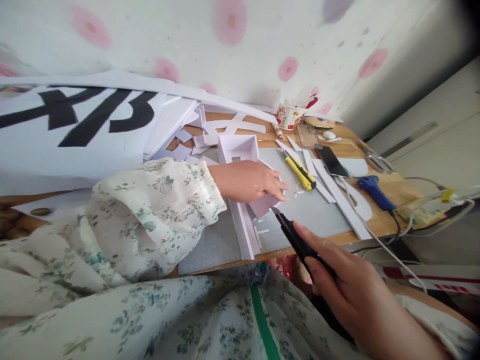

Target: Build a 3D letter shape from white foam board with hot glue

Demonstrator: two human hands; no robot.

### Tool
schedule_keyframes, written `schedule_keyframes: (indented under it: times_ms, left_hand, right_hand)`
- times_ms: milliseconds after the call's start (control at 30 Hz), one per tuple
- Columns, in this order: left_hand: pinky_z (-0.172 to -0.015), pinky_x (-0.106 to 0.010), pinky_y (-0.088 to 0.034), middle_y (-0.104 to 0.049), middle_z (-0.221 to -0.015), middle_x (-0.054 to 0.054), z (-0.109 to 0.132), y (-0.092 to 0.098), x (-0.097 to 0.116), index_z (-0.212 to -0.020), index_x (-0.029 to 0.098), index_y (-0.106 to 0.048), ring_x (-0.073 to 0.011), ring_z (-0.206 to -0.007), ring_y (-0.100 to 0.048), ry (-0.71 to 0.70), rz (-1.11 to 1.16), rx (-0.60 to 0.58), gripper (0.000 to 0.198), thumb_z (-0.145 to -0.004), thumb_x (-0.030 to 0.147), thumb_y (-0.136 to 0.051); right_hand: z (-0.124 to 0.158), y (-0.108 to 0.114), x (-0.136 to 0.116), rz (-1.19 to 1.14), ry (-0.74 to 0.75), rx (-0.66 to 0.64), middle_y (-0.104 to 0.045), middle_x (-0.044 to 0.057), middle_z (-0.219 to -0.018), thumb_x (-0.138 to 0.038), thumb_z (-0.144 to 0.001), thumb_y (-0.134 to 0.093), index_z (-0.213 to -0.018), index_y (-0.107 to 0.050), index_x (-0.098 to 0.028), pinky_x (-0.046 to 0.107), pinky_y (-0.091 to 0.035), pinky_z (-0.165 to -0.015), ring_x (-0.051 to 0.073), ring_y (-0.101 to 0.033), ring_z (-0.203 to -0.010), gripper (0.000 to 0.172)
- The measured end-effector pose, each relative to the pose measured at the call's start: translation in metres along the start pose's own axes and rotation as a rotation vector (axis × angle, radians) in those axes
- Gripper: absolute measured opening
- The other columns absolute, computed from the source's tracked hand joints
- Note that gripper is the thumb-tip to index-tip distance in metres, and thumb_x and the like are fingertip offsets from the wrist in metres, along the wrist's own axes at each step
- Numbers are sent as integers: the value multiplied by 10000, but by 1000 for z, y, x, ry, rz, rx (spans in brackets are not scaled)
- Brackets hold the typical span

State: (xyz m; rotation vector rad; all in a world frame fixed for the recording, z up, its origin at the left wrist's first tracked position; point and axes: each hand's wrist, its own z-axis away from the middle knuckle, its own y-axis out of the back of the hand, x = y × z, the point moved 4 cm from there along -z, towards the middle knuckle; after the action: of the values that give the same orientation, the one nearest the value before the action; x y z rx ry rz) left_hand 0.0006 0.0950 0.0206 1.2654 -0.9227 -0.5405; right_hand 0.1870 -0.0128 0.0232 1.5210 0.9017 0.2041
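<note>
My left hand (258,182) lies over a white foam-board structure with raised walls (239,145), fingers stretched out toward the right and partly apart. Its fingertips are near the edge of a white board piece; whether they press on it I cannot tell. In my right hand (341,285) is a black utility knife (300,245), its blade tip pointing up and left, close to that board piece and below my left fingers. Under the structure is a grey cutting mat (213,245). Thin white offcuts (260,232) lie on the mat.
A yellow utility knife (300,171), a phone (332,161), long white strips (343,200) and a blue glue gun (377,192) with cables lie at right. Scissors (378,161) and a paper cup of pens (290,116) stand farther back. A large white sheet with black strokes (75,160) occupies the left.
</note>
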Motion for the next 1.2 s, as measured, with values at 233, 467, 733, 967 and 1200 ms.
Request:
schedule_keyframes:
  times_ms: [233, 467, 733, 967, 1200]
  left_hand:
    - [-1063, -315, -337, -507, -1400, 76, 0, -1, -1, -1222, 317, -620, -172, -1377, -361, -4, 17, 18, 532, -834, 17, -414]
    - [-1084, -328, -328, -510, -1400, 59, 0, 0, 1, -1225, 280, -625, -184, -1377, -362, -5, 20, 12, 526, -830, -2, -420]
    - [-1085, -332, -334, -493, -1410, 75, 0, 0, 0, -1232, 296, -616, -175, -1380, -356, -9, -1, 11, 532, -833, 8, -413]
    - [-1080, -349, -345, -485, -1414, 74, 0, 0, 0, -1234, 288, -615, -181, -1382, -352, -1, 2, 6, 541, -819, 3, -417]
    - [-1084, -322, -335, -489, -1411, 84, 0, 0, 0, -1231, 298, -619, -171, -1382, -350, 7, 7, 1, 552, -809, 9, -411]
  right_hand:
    - [-1, -1, -1, 18, -4, 14, -651, 65, -1234, -207, -952, -404, -1368, -439, -231, 211, -579, -783, 153, -663, -1042, 418]
    - [-1, -2, 0, 23, -11, -4, -642, 64, -1250, -206, -944, -403, -1383, -428, -221, 218, -569, -818, 156, -647, -1075, 440]
    - [-1, -3, 0, 31, -10, -17, -661, 60, -1216, -254, -954, -402, -1392, -420, -238, 218, -571, -795, 146, -673, -1014, 439]
    - [-1, -3, 0, 45, 0, 8, -657, 54, -1224, -255, -956, -401, -1389, -421, -258, 227, -570, -804, 146, -669, -1022, 433]
    - [-1, -5, 0, 44, 13, 16, -685, 78, -1160, -258, -960, -391, -1383, -429, -232, 231, -584, -750, 156, -697, -936, 426]
